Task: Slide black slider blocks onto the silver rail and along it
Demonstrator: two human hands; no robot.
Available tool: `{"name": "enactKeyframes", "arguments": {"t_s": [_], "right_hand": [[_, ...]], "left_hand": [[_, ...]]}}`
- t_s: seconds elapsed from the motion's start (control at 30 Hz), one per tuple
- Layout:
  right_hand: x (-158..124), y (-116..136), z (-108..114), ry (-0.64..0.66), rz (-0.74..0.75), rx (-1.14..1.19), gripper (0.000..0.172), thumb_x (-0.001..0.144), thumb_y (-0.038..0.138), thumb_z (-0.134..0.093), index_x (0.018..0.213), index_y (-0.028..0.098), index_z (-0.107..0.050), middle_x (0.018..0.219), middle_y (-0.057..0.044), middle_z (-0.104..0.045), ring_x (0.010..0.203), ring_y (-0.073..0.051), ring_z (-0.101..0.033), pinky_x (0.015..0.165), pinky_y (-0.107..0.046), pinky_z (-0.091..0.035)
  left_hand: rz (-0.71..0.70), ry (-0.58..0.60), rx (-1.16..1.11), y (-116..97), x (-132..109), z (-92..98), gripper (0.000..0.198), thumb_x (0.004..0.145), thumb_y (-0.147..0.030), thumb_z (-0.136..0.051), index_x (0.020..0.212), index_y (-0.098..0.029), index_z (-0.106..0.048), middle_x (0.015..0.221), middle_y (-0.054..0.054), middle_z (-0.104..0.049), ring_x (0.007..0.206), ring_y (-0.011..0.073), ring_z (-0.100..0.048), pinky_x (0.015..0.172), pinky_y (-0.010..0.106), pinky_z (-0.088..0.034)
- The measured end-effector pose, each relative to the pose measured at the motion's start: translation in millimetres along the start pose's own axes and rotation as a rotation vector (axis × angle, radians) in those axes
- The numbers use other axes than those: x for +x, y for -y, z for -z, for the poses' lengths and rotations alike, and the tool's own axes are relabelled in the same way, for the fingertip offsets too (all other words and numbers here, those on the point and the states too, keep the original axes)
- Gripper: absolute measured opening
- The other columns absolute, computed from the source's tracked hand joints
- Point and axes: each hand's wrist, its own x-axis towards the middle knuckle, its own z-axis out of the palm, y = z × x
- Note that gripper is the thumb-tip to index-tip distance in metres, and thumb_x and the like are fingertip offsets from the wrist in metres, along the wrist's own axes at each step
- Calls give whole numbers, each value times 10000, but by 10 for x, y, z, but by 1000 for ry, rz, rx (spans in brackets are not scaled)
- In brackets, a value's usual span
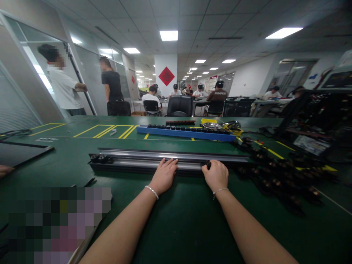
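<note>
Two long dark metal channels lie side by side across the table, the nearer channel [137, 165] in front of the farther channel [132, 153]. My left hand [165, 174] rests on the nearer channel around its middle, fingers stretched out flat. Further right, my right hand [216, 175] is closed round a small black part [209, 164] at the same channel; the part is mostly hidden by the fingers. Small dark parts [101, 158] sit inside the nearer channel at its left end.
Behind the channels lies a blue tray [187, 135] with a row of black parts. Many black parts [277, 176] are piled at the right. A metal bowl [211, 126] stands behind. A dark panel [22, 152] and another person's hand [4, 171] are at the left.
</note>
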Motion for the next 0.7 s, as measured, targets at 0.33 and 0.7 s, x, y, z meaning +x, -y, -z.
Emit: {"name": "enactKeyframes", "arguments": {"t_s": [0.33, 0.7], "right_hand": [[29, -79, 43, 6, -43, -15, 309, 783, 302, -436, 906, 120, -654, 982, -137, -644, 925, -248, -545, 831, -358, -363], [42, -113, 79, 47, -108, 6, 364, 793, 300, -437, 1015, 90, -636, 1069, -148, -617, 999, -268, -519, 823, -342, -387]], "left_hand": [[-8, -17, -4, 4, -5, -17, 294, 865, -126, -401, 1072, -197, -598, 1348, 72, -518, 1278, 214, -427, 1094, 502, -247], [19, -12, -10, 1, -6, 6, 290, 858, -116, -403, 1049, -200, -604, 1340, 63, -526, 1274, 224, -431, 1094, 515, -241]]}}
